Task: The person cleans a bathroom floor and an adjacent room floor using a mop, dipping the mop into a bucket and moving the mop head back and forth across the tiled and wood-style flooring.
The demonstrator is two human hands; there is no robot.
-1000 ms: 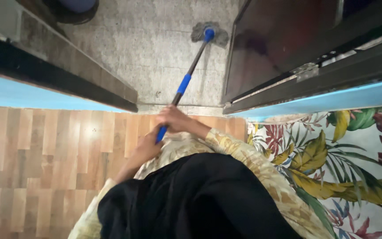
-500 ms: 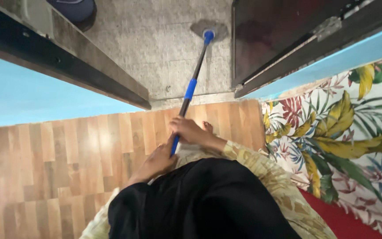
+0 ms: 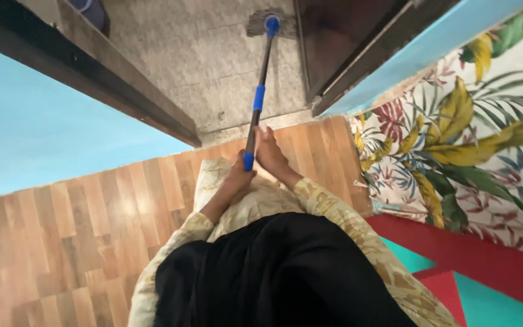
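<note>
1. My left hand [image 3: 237,178] is wrapped around the lower blue end of the mop handle [image 3: 255,115]; my right hand [image 3: 270,151] sits just beside it on the same pole, fingers half curled against it. I cannot tell how firmly the right one grips.
2. The handle is a thin dark pole with a blue sleeve partway up, running away from me through the doorway to the mop head [image 3: 268,23], a flat grey pad with a blue joint, lying on the tiled floor [image 3: 207,54].
3. Both sleeves are pale yellow patterned cloth, and a black cloth [image 3: 273,272] hangs down below them.
4. Under me is wooden plank flooring [image 3: 61,230], glossy and warm brown, meeting the grey speckled tile at a pale threshold [image 3: 225,132].
5. A dark door frame [image 3: 122,85] bounds the opening on the left, and a dark open door [image 3: 346,48] on the right, leaving a narrow lane for the pole.
6. The blue wall [image 3: 43,133] stands left; a leaf-print fabric [image 3: 467,139] fills the right, above a red edge [image 3: 473,254].
</note>
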